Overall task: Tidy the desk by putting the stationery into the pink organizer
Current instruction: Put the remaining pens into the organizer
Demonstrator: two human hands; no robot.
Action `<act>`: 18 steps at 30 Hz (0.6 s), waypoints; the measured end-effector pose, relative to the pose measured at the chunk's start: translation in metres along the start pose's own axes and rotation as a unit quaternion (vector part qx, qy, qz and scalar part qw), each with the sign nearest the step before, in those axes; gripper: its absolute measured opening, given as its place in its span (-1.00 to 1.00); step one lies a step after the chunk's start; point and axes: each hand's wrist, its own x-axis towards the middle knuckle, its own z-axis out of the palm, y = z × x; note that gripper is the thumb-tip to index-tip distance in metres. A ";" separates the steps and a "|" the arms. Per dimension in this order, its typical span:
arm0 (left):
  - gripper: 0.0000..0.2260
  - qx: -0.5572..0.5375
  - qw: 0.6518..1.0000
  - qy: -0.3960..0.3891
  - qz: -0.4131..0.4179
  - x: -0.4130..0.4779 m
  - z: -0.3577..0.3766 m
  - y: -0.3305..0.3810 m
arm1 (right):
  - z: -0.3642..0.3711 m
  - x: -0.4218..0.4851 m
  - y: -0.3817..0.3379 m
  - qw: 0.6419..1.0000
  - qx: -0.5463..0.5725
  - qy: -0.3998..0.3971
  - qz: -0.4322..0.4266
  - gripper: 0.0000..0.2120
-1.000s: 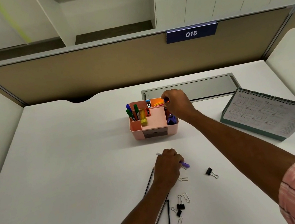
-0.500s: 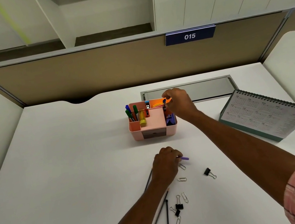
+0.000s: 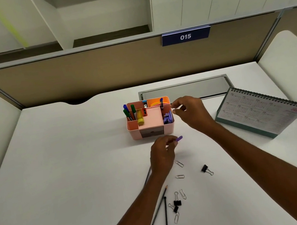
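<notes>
Right now the pink organizer (image 3: 134, 132) sits upright toward the back middle of the desk (image 3: 73, 164). Its tall rear slots hold markers (image 3: 130, 113) and a blue pen (image 3: 161, 103) on end, which makes sense to me: long things stand there and the shallow front stays free for small bits. My left hand (image 3: 162, 154) pinches a purple-tipped pen (image 3: 179, 138) just in front of the organizer, tip pointing right. I judge it is bound for one of those rear slots.

My right hand (image 3: 192, 111) hovers just beside the organizer's right wall, fingers loosely curled and, as far as I can see, holding nothing. Nearer me, paper clips (image 3: 179, 164), black binder clips (image 3: 206, 169) and two dark pencils (image 3: 166, 217) lie scattered, not yet put away.

Off to the right a desk calendar (image 3: 261, 111) stands tilted, and behind the organizer a grey hatch (image 3: 183, 91) is set into the white top. A tan partition closes the back, carrying a plate (image 3: 185, 36) that reads 015, with pale shelving above.
</notes>
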 end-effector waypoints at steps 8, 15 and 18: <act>-0.81 -0.109 0.992 0.052 -0.040 0.005 -0.011 0.034 | -0.021 -0.049 0.010 0.994 0.074 -0.081 0.003 -0.88; -0.76 -0.114 0.991 0.058 -0.041 0.010 -0.015 0.058 | -0.032 -0.049 -0.001 0.995 0.094 -0.036 0.003 -0.80; -0.77 -0.142 0.988 0.054 -0.040 0.008 -0.015 0.065 | -0.036 -0.044 -0.009 0.996 0.090 -0.026 -0.008 -0.80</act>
